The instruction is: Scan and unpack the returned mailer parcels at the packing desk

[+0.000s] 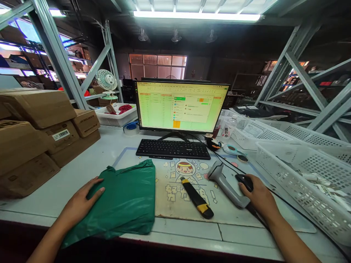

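My left hand [82,201] lies flat, fingers stretched, on the left edge of a stack of green plastic mailer bags [123,199] on the white desk. My right hand [259,197] is cupped over a black computer mouse [244,181], fingers curled around it. A grey handheld barcode scanner [226,184] lies just left of that hand, touching it. A black and yellow utility knife [196,197] rests on the printed desk mat [186,182] between my hands. Behind stand a black keyboard [172,148] and a lit monitor [181,106].
Cardboard boxes [41,131] are stacked at the left. White perforated baskets [301,171] line the right side. A tape roll [131,128], a small fan [106,82] and a basket with red items [116,115] sit behind. Metal shelving frames both sides.
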Available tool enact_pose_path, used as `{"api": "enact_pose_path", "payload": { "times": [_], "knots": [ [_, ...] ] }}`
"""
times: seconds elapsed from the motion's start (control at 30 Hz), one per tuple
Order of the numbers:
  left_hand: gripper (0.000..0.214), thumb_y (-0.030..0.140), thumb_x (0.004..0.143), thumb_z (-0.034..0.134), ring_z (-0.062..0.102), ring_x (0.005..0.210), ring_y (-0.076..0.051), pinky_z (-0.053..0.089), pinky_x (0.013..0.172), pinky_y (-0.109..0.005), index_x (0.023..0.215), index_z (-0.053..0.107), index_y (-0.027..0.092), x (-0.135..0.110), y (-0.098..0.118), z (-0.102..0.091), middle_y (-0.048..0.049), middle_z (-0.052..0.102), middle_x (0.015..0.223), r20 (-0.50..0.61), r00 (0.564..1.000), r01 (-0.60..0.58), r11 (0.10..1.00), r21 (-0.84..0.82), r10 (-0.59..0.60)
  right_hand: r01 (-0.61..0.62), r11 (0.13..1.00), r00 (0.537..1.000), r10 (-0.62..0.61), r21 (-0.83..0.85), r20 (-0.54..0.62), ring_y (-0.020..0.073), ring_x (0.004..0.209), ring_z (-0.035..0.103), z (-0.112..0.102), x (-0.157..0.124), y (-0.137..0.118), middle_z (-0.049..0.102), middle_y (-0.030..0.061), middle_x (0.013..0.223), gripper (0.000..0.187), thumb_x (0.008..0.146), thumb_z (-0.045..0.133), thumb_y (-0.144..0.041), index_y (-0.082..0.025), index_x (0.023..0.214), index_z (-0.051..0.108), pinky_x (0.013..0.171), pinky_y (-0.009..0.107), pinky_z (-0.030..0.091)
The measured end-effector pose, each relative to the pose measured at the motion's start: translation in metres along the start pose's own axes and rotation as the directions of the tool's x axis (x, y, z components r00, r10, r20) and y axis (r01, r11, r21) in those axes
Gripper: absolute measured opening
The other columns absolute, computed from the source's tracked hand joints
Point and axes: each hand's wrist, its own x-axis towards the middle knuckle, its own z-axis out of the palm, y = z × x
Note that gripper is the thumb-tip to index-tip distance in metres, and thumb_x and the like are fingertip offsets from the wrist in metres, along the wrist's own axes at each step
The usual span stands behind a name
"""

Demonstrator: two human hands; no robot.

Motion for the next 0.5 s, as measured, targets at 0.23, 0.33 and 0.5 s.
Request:
{"api": "enact_pose_path", "payload": {
  "times": [0.23,0.33,0.5],
  "knots": [
    [0.079,0.077,0.087,0.046,0.055,0.144,-0.038,0.048,0.119,-0.053,0.142,0.065,0.024,-0.002,0.004,-0.001,-0.0088,0.054,0.16,0.041,0.999,0.017,1.0,0.02,-0.018,0.032,0.999,0.999,-0.031,-0.017,0.016,0.0347,0.111,0.069,0.0,0.002,-0.002,0.069,0.0155,0.125,0.059,0.086,0.045,-0.065,-0.02,0.12,0.063,0.095,0.05,0.056],
    [0.087,0.078,0.088,0.045,0.056,0.143,-0.038,0.047,0.119,-0.055,0.152,0.056,0.019,-0.002,0.001,0.0,-0.0128,0.054,0.16,0.054,0.998,0.025,1.0,0.017,-0.025,0.004,1.0,1.0,-0.004,-0.014,0.01,0.0356,0.112,0.068,-0.001,0.003,-0.004,0.069,0.0166,0.126,0.062,0.084,0.045,-0.066,-0.02,0.121,0.063,0.098,0.051,0.055],
    [0.087,0.073,0.091,0.047,0.051,0.147,-0.037,0.039,0.126,-0.054,0.154,0.053,0.013,0.009,-0.007,0.005,-0.0153,0.053,0.16,0.018,0.999,-0.051,0.998,0.04,0.05,-0.005,1.0,1.0,0.005,-0.016,0.02,0.0383,0.112,0.068,-0.008,-0.003,0.001,0.07,0.018,0.124,0.061,0.083,0.046,-0.067,-0.019,0.118,0.064,0.098,0.055,0.056]
  ]
}}
